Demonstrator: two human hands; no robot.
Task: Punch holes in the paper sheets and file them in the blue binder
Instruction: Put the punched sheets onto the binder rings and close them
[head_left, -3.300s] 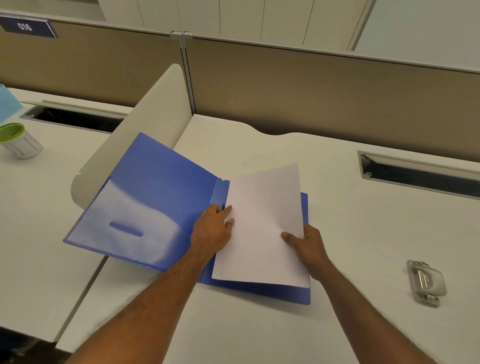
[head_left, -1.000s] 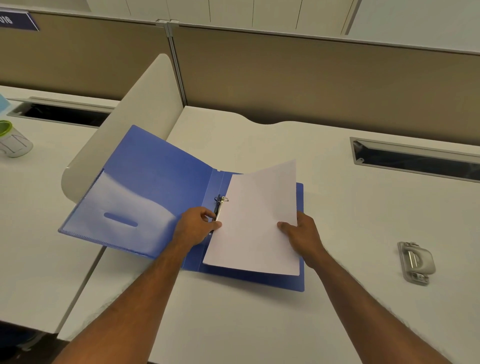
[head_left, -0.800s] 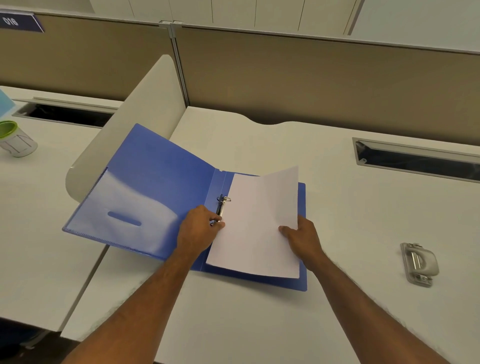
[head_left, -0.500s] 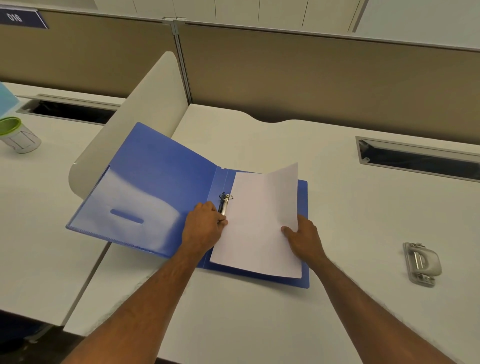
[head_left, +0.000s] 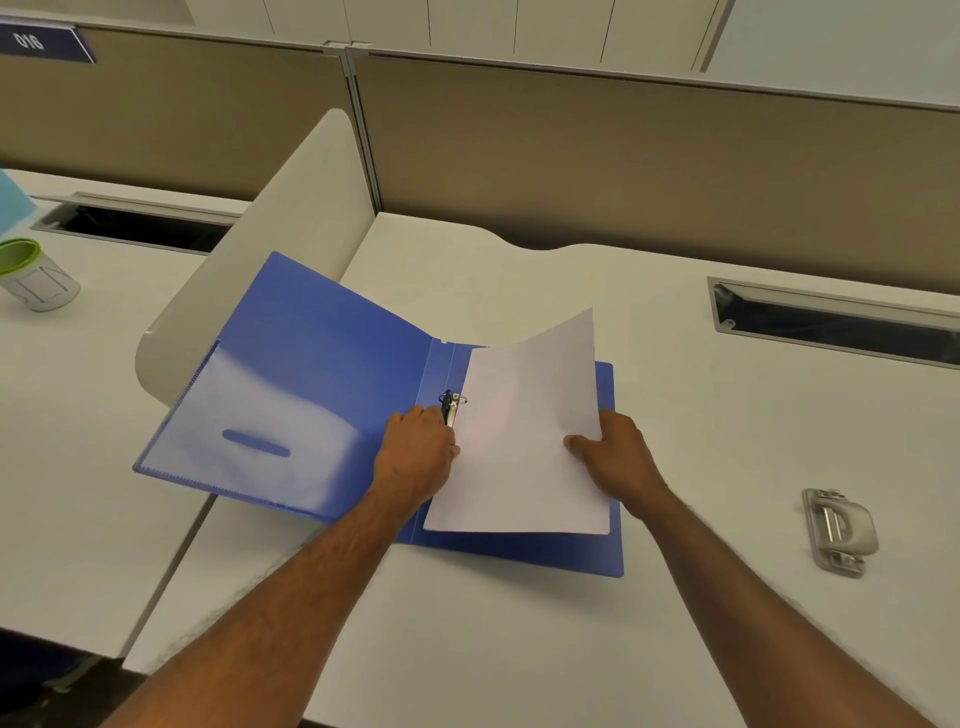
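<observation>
Paper sheets (head_left: 524, 436) held over open blue binder (head_left: 311, 384) on counter (head_left: 519, 623); right edge pinched by right hand (head_left: 618, 457). Left hand (head_left: 415, 452) closed at ring clip (head_left: 451, 408), left of sheets' long edge.

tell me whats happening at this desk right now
A person is filing paper sheets in an open blue binder on the white desk. The left hand is at the metal ring clip by the spine; the right hand pinches the sheets' right edge. A grey hole punch sits unused to the right.
</observation>
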